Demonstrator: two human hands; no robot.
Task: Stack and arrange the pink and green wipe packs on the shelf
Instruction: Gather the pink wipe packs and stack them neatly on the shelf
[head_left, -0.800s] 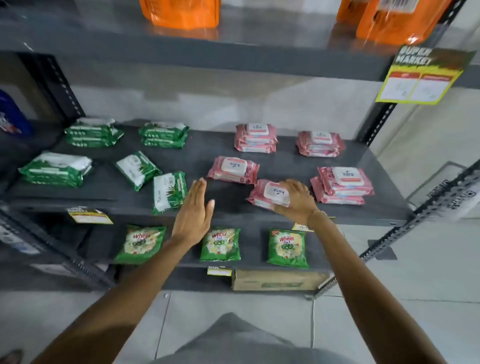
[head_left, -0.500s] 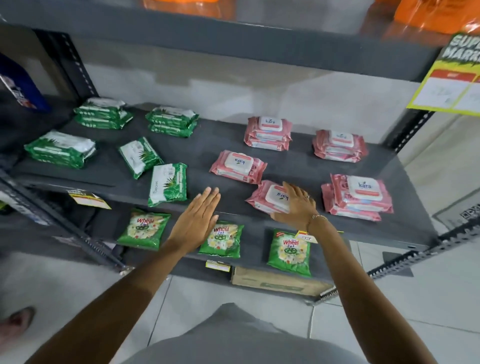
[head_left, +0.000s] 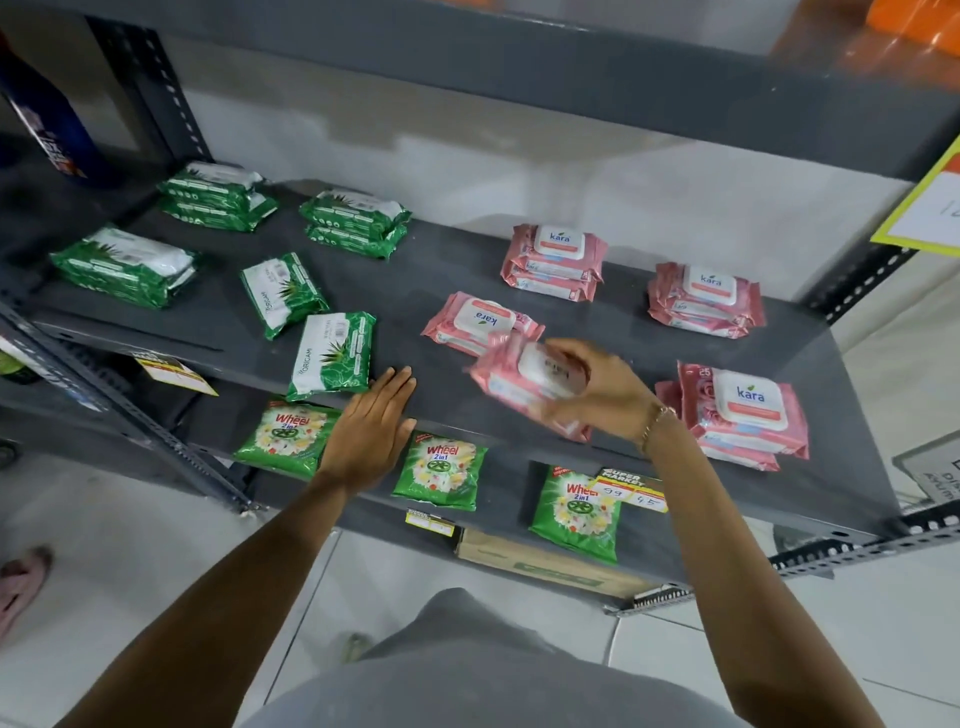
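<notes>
Grey shelf (head_left: 415, 291) holds green wipe packs on left: three stacks (head_left: 215, 195) (head_left: 356, 221) (head_left: 124, 265), two single packs (head_left: 283, 293) (head_left: 335, 353) lying skewed. Pink packs on right: three stacks (head_left: 556, 260) (head_left: 706, 299) (head_left: 743, 413), one single (head_left: 480, 322), one blurred pack (head_left: 524, 384) lifted, tilted

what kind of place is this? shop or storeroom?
Most likely a small shop or supermarket aisle. Metal slotted-angle shelf carries price tags printed "Super Market", with retail goods laid out: pink wipe packs, green wipe packs and Wheel detergent pouches below.
</notes>
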